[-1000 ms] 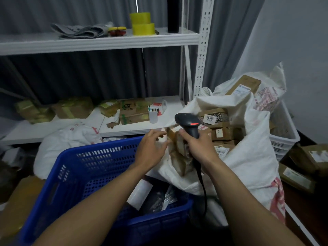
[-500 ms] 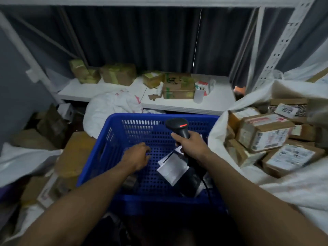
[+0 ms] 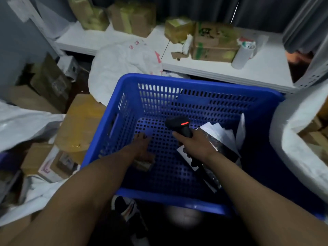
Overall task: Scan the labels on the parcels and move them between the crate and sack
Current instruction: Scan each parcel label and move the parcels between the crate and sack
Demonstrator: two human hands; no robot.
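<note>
Since the preceding frame, the left hand (image 3: 142,148) is lowered from the left wall of the blue crate (image 3: 195,82) to its perforated floor, and the view is tipped further down. Its fingers are extended flat and nothing is seen clasped in them. The palm is laid over a small brown parcel (image 3: 144,165) resting on the crate floor. Whether the thumb is hooked round that parcel cannot be told.

The scanner (image 3: 179,125) is held upright above the crate centre, its red indicator lit. Its handle is wrapped closely by the fingers of the right hand (image 3: 197,144). Flat dark and white mailers (image 3: 220,139) are stacked just beneath that hand. The white sack (image 3: 292,139) is placed against the crate's right side.

Probable faults:
- A neighbouring mailer label may be read instead of the intended one, because the scanner head is held close above several parcels.
- The brown parcel's label is not visible, so a missed scan may go undetected.
</note>
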